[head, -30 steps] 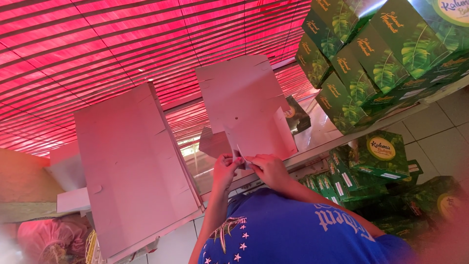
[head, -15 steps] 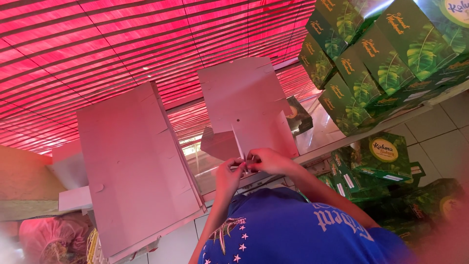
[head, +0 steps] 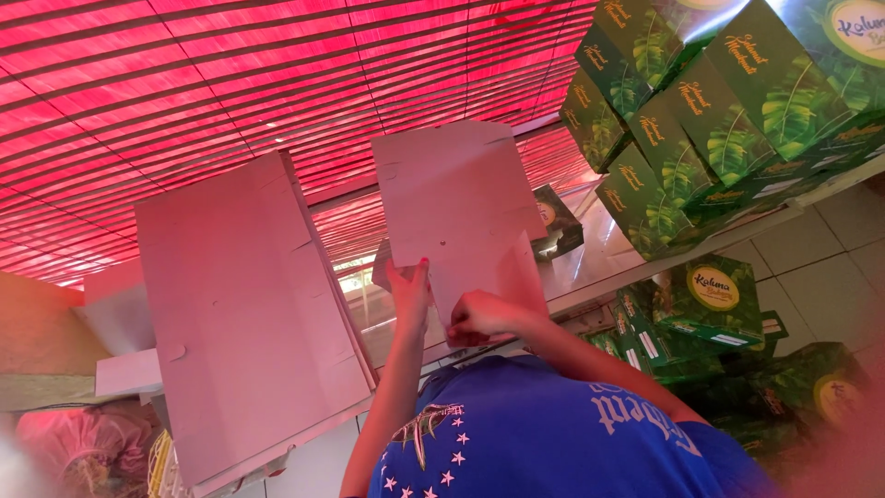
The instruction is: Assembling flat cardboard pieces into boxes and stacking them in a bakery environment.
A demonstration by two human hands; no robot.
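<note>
Both hands grasp a flat white carton blank [head: 456,207] at its lower edge: the left hand [head: 409,297] pressed on its face, the right hand [head: 481,318] pinching a flap. Left of the blank stands a stack of white blanks [head: 244,314]; right of it, green leaf-printed boxes [head: 710,120] with round yellow labels.

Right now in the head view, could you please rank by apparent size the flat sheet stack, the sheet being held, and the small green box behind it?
1. Flat sheet stack
2. Held cardboard sheet
3. Small green box, partly hidden and farther away, so its true size is unsure.
</note>
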